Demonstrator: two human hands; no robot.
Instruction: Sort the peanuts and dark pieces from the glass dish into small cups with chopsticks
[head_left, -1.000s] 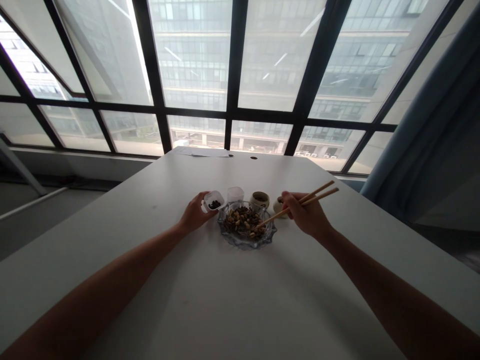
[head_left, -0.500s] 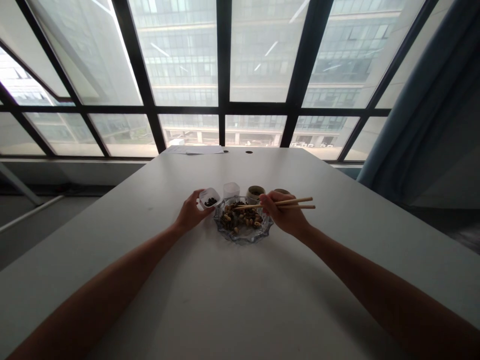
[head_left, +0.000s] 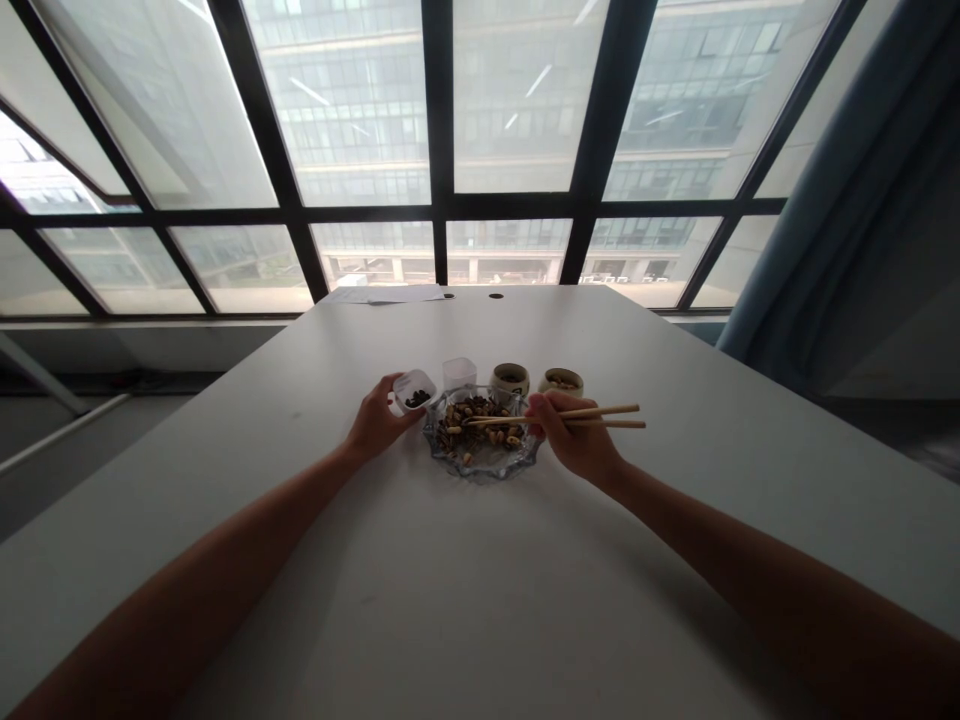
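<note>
My left hand (head_left: pixel 376 420) is closed round a small clear plastic cup (head_left: pixel 422 379), tilted toward the glass bowl, with several dark seeds or beans (head_left: pixel 417 398) inside. In my right hand (head_left: pixel 574 437) is a pair of wooden chopsticks (head_left: pixel 600 416). Their tips reach into the scalloped glass bowl (head_left: pixel 484 474), among mixed nuts and seeds (head_left: pixel 495 434), some looking like pistachios. Whether the tips pinch a piece is too small to tell. The bowl stands on the table between my hands.
Behind the bowl stand a second clear plastic cup (head_left: pixel 459 373) and two small round cups, a left one (head_left: pixel 511 379) and a right one (head_left: pixel 561 383) holding pale pieces. Papers (head_left: pixel 382 294) lie at the far edge of the white table (head_left: pixel 480 580), before the windows.
My right hand has shifted slightly right and down with the chopsticks, uncovering the right round cup. The whole view has tilted a little. My left hand keeps hold of the plastic cup.
</note>
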